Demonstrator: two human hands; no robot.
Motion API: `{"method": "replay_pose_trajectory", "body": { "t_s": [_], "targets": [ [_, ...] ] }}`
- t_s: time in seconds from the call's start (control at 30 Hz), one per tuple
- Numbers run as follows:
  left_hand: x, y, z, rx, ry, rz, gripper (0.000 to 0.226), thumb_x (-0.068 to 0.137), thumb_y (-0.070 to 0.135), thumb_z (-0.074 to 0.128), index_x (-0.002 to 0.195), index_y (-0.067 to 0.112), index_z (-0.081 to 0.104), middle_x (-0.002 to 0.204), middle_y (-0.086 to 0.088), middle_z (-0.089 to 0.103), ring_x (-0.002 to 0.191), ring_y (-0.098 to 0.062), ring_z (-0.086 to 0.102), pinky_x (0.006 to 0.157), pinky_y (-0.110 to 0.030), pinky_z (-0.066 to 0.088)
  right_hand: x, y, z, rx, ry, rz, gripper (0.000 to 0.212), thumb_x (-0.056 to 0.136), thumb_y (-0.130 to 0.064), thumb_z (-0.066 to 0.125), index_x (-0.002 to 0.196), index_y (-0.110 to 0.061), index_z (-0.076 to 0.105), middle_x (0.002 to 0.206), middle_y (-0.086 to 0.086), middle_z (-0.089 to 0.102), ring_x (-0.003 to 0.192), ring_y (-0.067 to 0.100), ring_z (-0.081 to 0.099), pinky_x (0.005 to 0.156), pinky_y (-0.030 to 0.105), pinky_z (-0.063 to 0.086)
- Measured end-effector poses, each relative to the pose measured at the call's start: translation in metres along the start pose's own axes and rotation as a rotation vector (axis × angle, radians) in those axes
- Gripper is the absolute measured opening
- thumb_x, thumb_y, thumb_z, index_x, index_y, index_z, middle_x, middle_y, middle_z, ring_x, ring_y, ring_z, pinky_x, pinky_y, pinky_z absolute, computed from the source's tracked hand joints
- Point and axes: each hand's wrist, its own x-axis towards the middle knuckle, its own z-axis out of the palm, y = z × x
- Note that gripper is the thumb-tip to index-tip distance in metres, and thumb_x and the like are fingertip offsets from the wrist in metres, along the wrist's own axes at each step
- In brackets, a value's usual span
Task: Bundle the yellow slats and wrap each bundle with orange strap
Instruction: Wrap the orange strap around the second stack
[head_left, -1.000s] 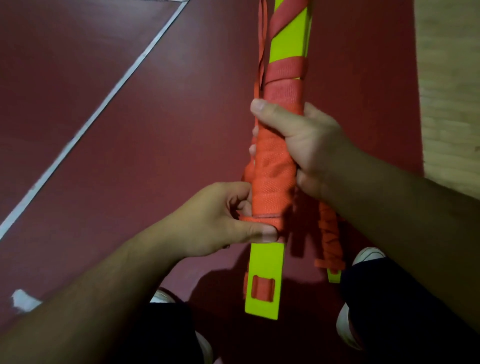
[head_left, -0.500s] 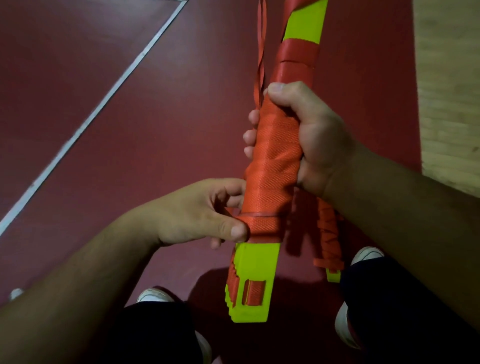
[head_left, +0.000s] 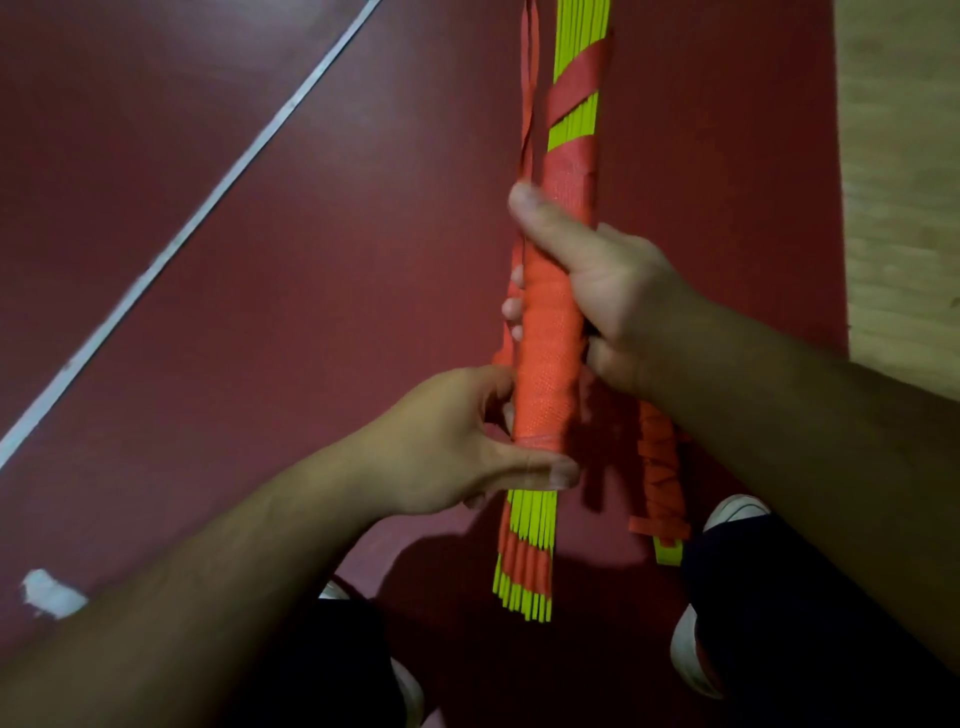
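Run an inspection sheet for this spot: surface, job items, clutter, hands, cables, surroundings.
Surface: dark red floor crossed by a white line.
Job's things: slat bundle held off the floor, its middle wound in orange strap, yellow ends bare; loose strap tails hang beside it; a second wrapped bundle shows past the right forearm.
Clutter: white scrap on the floor.
Grippers: left hand pinches the wrap's lower edge, thumb in front; right hand grips the wrapped middle.
Cables: nothing seen.
Surroundings: pale wooden floor at the right edge; the person's white shoes below.
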Motion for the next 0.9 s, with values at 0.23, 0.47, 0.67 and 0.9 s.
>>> {"method": "replay_pose_trajectory", "body": {
  "t_s": [0.23,0.47,0.67,0.9],
  "targets": [
    [-0.001,-0.005,-0.015,-0.367,-0.283,0.02,0.054,0.072,0.01,0.085,0.105,-0.01,0.048,0.079,-0.013,0.041,0.059,-0.018,0.044,0.054,-0.027,0.038,0.0,-0.007,-0.003,0.1,-0.068,0.054,0.02,0.085,-0.024,0.07,0.094,-0.009,0.06,0.068,0.005,0.057,0.049,0.017,0.059,0.053,0.031,0.055],
    [0.0,-0.004,-0.019,-0.432,-0.296,0.048,0.074,0.069,0.026,0.086,0.1,-0.023,0.041,0.063,-0.022,0.037,0.056,-0.036,0.04,0.078,-0.068,0.045,-0.005,-0.011,-0.005,0.294,-0.191,0.075,0.019,0.091,-0.027,0.055,0.077,-0.014,0.055,0.068,0.004,0.053,0.057,0.017,0.055,0.061,0.031,0.053],
    [-0.004,0.0,-0.016,-0.394,-0.265,0.045,0.061,0.064,0.015,0.076,0.097,-0.025,0.044,0.07,-0.043,0.042,0.044,-0.01,0.041,0.046,-0.02,0.037,-0.007,-0.01,-0.003,0.282,-0.272,0.065,0.017,0.093,-0.03,0.052,0.09,-0.014,0.053,0.07,0.005,0.058,0.062,0.02,0.062,0.063,0.033,0.054],
    [-0.004,-0.002,-0.018,-0.333,-0.24,0.146,0.082,0.074,0.06,0.073,0.096,-0.016,0.051,0.071,-0.032,0.051,0.051,-0.015,0.043,0.047,-0.025,0.042,-0.007,-0.011,-0.003,0.242,-0.24,0.06,0.018,0.093,-0.033,0.054,0.093,-0.015,0.057,0.072,0.007,0.061,0.067,0.025,0.065,0.065,0.037,0.056]
  ]
}}
